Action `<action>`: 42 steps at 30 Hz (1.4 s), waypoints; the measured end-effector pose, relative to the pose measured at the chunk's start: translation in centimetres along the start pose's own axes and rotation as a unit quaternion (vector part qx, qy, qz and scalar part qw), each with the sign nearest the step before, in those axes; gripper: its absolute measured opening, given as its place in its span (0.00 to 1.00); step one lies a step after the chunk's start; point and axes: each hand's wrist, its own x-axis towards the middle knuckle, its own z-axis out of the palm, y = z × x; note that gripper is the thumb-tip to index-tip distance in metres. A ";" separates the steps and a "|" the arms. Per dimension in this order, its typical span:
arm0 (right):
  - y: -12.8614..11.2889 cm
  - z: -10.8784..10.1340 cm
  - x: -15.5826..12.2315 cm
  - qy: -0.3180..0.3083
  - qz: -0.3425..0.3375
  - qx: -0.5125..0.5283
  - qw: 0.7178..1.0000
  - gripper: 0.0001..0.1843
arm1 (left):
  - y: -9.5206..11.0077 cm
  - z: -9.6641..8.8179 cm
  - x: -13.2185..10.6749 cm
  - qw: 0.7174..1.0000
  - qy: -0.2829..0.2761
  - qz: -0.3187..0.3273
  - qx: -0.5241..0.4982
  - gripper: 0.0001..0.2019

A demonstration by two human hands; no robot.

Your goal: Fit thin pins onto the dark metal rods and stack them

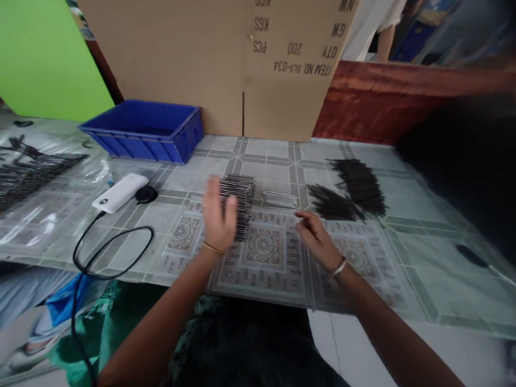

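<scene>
My left hand (217,217) is raised with fingers stretched and thumb apart, its edge against the left side of a stack of thin dark metal rods (241,201). The hand is slightly blurred and hides part of the stack. My right hand (318,239) hovers over the patterned clear mat, fingers curled and thumb near the index fingertip; whatever is between them, if anything, is too small to make out. Just beyond it lies a small row of silvery rods (279,199). Farther right are two bundles of dark thin sticks, a nearer bundle (332,202) and a farther bundle (360,185).
A blue plastic bin (181,137) stands at the back left before a large cardboard sheet (181,64). A white power bank (120,193) with a looping black cable (121,234) lies left. More dark rods (36,174) lie far left. A blurred dark shape (463,161) covers the right.
</scene>
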 end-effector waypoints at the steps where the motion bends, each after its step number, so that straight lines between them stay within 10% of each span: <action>1: -0.6 1.4 0.3 -0.039 0.007 0.031 0.999 0.23 | -1.2 -0.9 0.6 0.997 0.032 -0.064 -0.018 0.34; 5: -3.1 7.3 1.8 -0.112 0.020 0.043 0.993 0.38 | -5.2 -2.4 1.7 0.960 -0.010 -0.268 -0.076 0.39; 15: -7.3 12.9 2.4 -0.072 0.025 -0.023 0.997 0.46 | -5.9 -2.0 0.6 0.964 -0.078 -0.220 -0.124 0.33; 26: -7.0 11.0 2.9 -0.113 0.011 -0.053 0.992 0.47 | -6.8 -1.6 0.4 0.967 -0.083 -0.189 -0.149 0.34; 37: -1.8 4.0 4.4 -0.072 0.028 -0.310 0.948 0.19 | -6.5 -1.6 0.5 0.952 -0.026 -0.238 -0.188 0.36; 42: -2.2 3.9 3.7 -0.098 0.019 -0.322 0.942 0.13 | -4.7 -1.7 0.3 0.997 0.041 -0.041 -0.050 0.29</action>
